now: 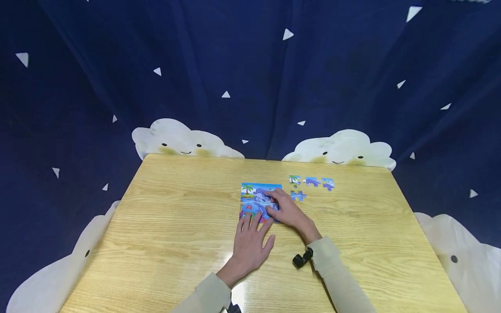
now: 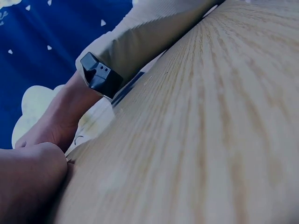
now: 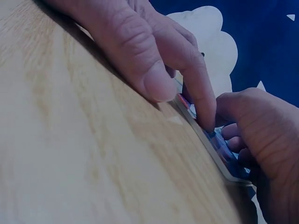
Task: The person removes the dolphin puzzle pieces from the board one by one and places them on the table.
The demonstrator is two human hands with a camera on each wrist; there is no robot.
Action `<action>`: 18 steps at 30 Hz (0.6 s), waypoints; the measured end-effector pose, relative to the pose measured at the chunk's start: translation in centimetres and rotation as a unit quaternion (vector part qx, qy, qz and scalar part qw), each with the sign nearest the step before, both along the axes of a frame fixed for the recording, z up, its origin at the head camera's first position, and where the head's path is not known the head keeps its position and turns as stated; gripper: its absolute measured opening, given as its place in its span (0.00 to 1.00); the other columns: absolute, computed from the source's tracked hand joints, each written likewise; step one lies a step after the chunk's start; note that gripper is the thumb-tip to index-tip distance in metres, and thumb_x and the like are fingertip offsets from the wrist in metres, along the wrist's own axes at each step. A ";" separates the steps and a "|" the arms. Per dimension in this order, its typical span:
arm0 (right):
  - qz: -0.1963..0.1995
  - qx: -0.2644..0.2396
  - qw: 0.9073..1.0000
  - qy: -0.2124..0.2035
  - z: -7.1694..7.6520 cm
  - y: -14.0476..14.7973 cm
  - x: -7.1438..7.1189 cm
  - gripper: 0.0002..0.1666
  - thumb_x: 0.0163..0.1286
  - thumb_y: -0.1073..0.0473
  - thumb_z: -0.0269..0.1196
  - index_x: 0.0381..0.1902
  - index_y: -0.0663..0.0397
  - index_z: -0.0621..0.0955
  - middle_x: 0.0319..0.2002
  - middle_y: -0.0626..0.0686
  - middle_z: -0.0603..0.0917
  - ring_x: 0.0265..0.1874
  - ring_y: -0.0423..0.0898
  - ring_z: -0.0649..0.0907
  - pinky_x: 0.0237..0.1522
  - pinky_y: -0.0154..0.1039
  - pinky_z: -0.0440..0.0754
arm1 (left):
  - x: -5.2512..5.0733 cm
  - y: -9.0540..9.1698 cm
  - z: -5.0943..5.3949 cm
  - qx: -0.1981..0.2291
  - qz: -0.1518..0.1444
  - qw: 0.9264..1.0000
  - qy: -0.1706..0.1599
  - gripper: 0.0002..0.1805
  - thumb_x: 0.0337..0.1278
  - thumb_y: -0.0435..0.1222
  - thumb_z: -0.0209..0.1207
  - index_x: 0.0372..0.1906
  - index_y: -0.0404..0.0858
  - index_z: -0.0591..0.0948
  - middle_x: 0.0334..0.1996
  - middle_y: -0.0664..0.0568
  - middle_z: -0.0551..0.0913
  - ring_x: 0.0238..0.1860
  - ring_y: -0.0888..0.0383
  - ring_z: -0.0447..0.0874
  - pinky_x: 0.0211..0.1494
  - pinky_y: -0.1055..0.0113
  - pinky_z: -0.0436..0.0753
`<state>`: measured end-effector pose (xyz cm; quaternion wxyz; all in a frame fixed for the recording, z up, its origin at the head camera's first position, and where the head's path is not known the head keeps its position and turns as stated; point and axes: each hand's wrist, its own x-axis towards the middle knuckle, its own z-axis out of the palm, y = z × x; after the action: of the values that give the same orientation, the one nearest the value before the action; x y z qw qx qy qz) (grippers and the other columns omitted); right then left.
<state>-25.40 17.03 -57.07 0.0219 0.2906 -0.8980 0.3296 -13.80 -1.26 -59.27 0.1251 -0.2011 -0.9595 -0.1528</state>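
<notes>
Left hand, fingers straight and spread, touches the near edge of the jigsaw puzzle; right hand, fingers bent, partly obscures its right side, grip indeterminable. Four loose pieces lie farther right on the table.

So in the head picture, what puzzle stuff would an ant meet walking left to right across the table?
Dolphin puzzle → loose palm-tree piece → middle loose piece of the far row → rightmost loose piece.
</notes>
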 end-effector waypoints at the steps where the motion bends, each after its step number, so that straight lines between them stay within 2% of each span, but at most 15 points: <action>1: -0.001 0.000 1.000 -0.002 0.0 0.0 0.1 0.27 0.68 0.56 0.67 0.63 0.60 0.82 0.39 0.48 0.76 0.38 0.44 0.74 0.43 0.42 0.75 | 0.0 0.0 0.1 -0.002 -0.001 1.000 -0.004 0.29 0.76 0.57 0.46 0.75 0.57 0.74 0.74 0.44 0.70 0.76 0.34 0.62 0.75 0.41 0.60; 6: -0.004 -0.006 1.000 -0.010 0.2 -0.2 0.3 0.24 0.68 0.57 0.65 0.60 0.60 0.83 0.39 0.49 0.76 0.38 0.44 0.74 0.42 0.42 0.76 | 0.1 0.1 0.2 -0.007 -0.001 1.000 -0.015 0.29 0.78 0.58 0.44 0.75 0.57 0.73 0.75 0.45 0.69 0.76 0.34 0.61 0.76 0.41 0.59; 13: -0.012 -0.012 1.000 -0.011 0.1 -0.4 0.2 0.22 0.65 0.59 0.66 0.57 0.58 0.83 0.37 0.50 0.74 0.35 0.44 0.72 0.38 0.39 0.73 | 0.2 0.0 0.3 -0.010 0.001 1.000 0.003 0.28 0.76 0.57 0.46 0.73 0.56 0.75 0.74 0.44 0.70 0.75 0.35 0.64 0.75 0.42 0.60; 18: -0.018 -0.029 0.999 -0.029 0.1 -0.4 0.2 0.23 0.62 0.59 0.66 0.56 0.56 0.79 0.40 0.51 0.74 0.38 0.45 0.72 0.41 0.40 0.72 | 0.1 0.0 0.1 -0.008 -0.001 1.000 0.016 0.27 0.77 0.57 0.46 0.72 0.55 0.76 0.74 0.45 0.71 0.74 0.35 0.65 0.74 0.42 0.61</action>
<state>-25.20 16.60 -57.02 0.0098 0.2639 -0.8934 0.3636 -13.67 -1.25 -59.19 0.1390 -0.2052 -0.9584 -0.1417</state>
